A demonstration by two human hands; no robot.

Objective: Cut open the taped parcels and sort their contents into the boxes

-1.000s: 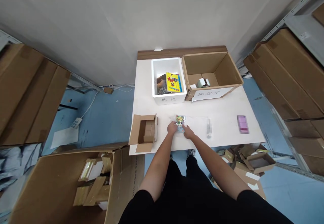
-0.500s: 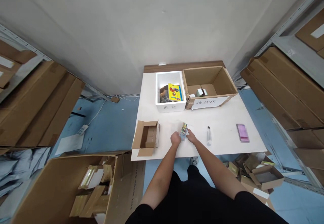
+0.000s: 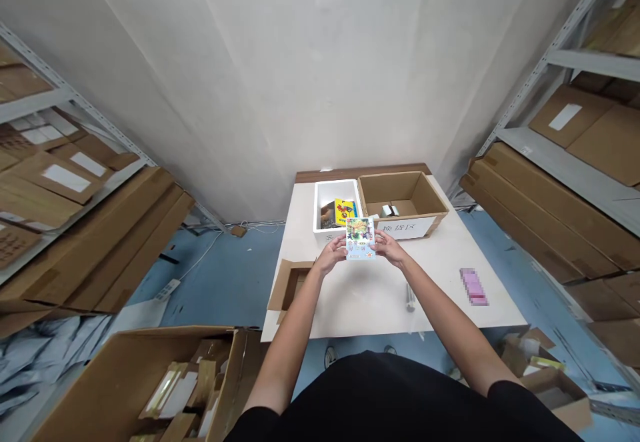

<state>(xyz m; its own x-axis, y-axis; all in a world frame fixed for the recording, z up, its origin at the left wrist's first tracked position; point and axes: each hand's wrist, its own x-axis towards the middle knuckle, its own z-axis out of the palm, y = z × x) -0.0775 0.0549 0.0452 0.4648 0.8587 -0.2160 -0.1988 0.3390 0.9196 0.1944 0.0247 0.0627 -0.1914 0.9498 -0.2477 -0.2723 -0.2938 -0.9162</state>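
Both my hands hold a small colourful printed pack (image 3: 360, 238) up in front of me, above the white table (image 3: 370, 295). My left hand (image 3: 331, 255) grips its left edge and my right hand (image 3: 390, 249) grips its right edge. Behind the pack stands a white foam box (image 3: 325, 202) with a yellow booklet (image 3: 345, 210) inside. Next to that box sits an open brown carton (image 3: 420, 195) with a paper label on its front.
A small open cardboard box (image 3: 287, 285) lies at the table's left edge, a pen-like tool (image 3: 410, 293) and a purple item (image 3: 473, 287) to the right. A large carton of packs (image 3: 150, 389) stands bottom left. Shelves of cartons line both sides.
The pack has been lifted off the table and turned upright, facing me, held by both hands. The view has tilted upward, so the table looks farther away.
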